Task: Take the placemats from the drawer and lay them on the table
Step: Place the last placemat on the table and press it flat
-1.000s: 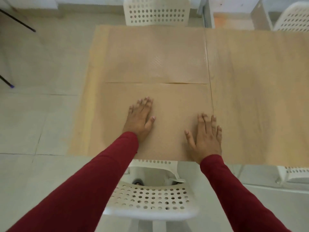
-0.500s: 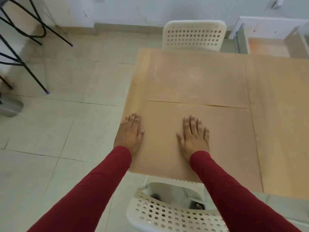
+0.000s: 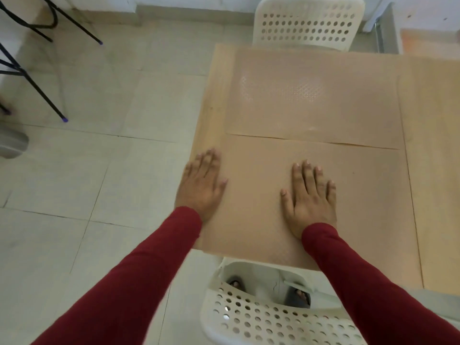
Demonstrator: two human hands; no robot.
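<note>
Pale tiled floor fills the left side, smooth squares with thin dark seams. On the right sits the worktop, a light wood surface showing as a bare strip along its left edge. Nearly all of it lies under flat tan placemats, rectangular, matte, with a fine dimpled weave that catches the light. The far placemat and the near placemat meet edge to edge along a thin line, and a third placemat lies just beside them on the right.

Two white plastic chairs, both punched with round holes: the far chair is tucked at the worktop's far edge, and the near chair stands below the near edge. Its seat holds nothing that I can make out.

At the upper right, a white drawer stands open; its contents are blurred, so I cannot tell what is inside.

Black thin metal legs with blue tips stand at the left.

Now the hands, both in dark red sleeves. The left hand lies flat at the near placemat's left edge, fingers straight and close together. The right hand presses flat on the same placemat, fingers straight and slightly spread.
</note>
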